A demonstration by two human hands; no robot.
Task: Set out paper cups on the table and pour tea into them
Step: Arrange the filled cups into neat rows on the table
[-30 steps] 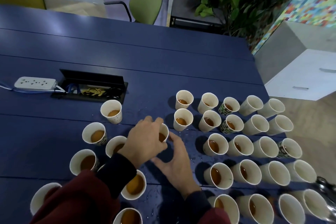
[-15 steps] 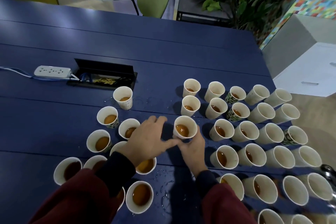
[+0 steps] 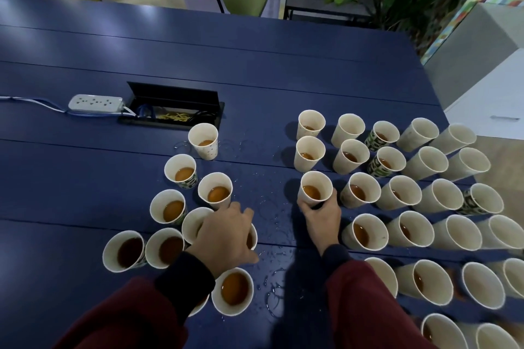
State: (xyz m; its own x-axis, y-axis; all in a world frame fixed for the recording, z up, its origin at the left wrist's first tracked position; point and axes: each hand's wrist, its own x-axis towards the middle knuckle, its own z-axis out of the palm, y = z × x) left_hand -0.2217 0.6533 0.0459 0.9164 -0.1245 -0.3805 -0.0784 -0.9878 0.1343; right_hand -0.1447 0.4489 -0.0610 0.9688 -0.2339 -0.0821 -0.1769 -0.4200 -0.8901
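Dozens of paper cups crowd the table; we seem to be arranging them, our right hand clasping a filled cup at the grid's left edge, our left hand lying slack nearby, so next we need a level, spill-free set-down.

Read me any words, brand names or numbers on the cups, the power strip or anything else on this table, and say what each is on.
No text here can be read.
Green-printed cups: dark blocky marks, too blurred to read.
Power strip: no legible label.
Paper cup held by the right hand: plain on the side shown.
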